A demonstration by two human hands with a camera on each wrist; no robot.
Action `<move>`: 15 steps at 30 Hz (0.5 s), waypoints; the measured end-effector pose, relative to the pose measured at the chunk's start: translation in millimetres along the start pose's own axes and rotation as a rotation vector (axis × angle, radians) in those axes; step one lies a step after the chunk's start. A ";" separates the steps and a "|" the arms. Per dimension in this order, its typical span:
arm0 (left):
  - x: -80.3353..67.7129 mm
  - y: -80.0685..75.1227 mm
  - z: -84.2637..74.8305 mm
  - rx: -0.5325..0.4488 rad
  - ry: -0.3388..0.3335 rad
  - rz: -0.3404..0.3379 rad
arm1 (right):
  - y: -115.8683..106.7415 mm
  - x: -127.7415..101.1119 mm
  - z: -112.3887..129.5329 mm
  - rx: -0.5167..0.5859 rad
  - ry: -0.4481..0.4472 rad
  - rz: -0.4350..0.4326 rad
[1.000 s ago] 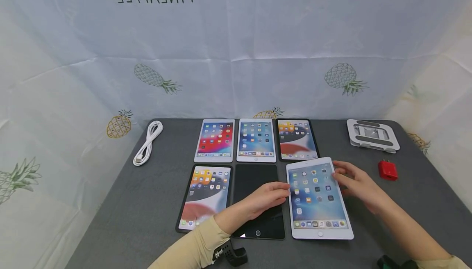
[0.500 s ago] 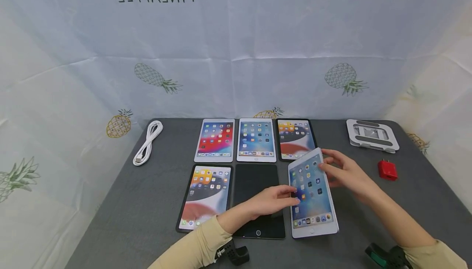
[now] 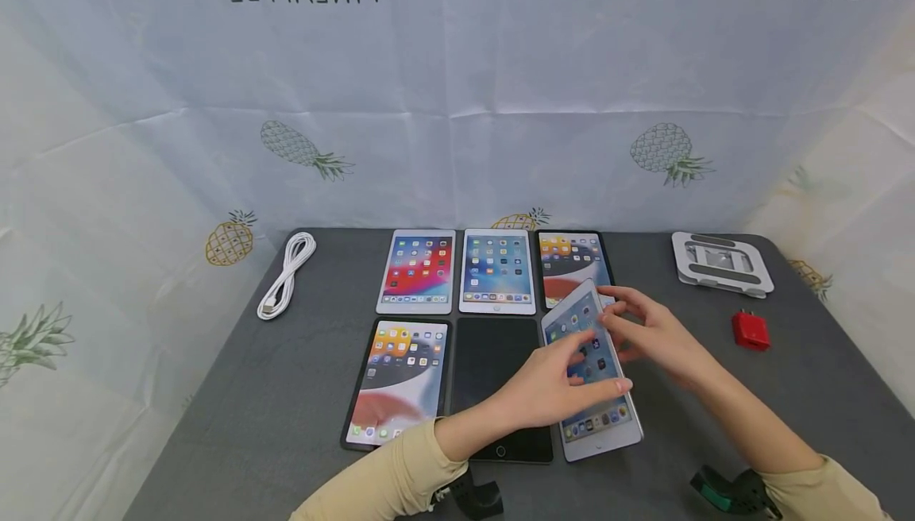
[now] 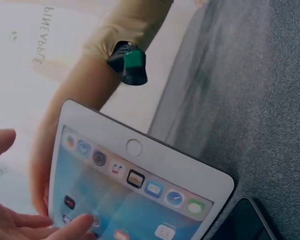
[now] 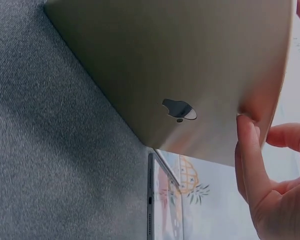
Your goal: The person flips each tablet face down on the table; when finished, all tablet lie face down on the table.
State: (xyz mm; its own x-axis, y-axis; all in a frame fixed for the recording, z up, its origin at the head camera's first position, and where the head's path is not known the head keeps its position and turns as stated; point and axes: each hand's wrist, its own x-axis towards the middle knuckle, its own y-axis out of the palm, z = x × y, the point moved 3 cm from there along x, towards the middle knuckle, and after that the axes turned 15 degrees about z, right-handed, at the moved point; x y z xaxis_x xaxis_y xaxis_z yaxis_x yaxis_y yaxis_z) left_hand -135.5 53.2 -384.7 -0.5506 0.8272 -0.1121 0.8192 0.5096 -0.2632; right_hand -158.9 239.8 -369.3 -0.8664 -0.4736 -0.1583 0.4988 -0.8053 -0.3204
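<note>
From above, both hands tilt the white tablet (image 3: 589, 370) up off the grey table (image 3: 214, 426): left hand (image 3: 554, 390) fingers flat across its screen, right hand (image 3: 654, 334) holding its far edge. The backdrop reads PINEAPPLE, mirrored.

At the left wrist, a fingertip (image 4: 82, 223) touches the lit icons.

At the right wrist, fingers (image 5: 250, 155) press the tablet's back, which bears an apple logo (image 5: 179, 109). It seems mid-lift; carrying on would call for a firm two-sided hold.

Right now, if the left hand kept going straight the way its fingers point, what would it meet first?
The left hand points right, fingers already on the screen of the tilted white tablet. Beyond it, probably the right hand behind the tablet, though depth is unclear.
</note>
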 end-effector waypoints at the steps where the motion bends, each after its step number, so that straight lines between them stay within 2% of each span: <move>1: -1.0 0.1 -0.4 0.026 -0.001 -0.008 | 0.8 0.6 0.4 0.005 0.002 0.002; 5: -3.9 0.1 0.1 0.145 -0.003 -0.051 | 4.6 3.8 2.3 0.020 -0.009 0.021; 7: -5.0 0.4 1.4 0.171 -0.007 -0.066 | 6.9 5.9 2.7 0.025 -0.011 0.029; 15: -9.4 1.0 8.8 0.116 -0.012 -0.097 | 15.0 16.2 2.9 0.028 -0.012 0.035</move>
State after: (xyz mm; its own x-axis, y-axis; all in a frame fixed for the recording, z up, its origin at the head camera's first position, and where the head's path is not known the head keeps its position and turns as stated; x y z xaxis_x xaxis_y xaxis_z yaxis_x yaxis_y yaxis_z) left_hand -130.9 43.8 -392.3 -0.6289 0.7720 -0.0923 0.7384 0.5559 -0.3818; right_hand -165.4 219.0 -374.0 -0.8483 -0.5054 -0.1579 0.5291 -0.7980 -0.2885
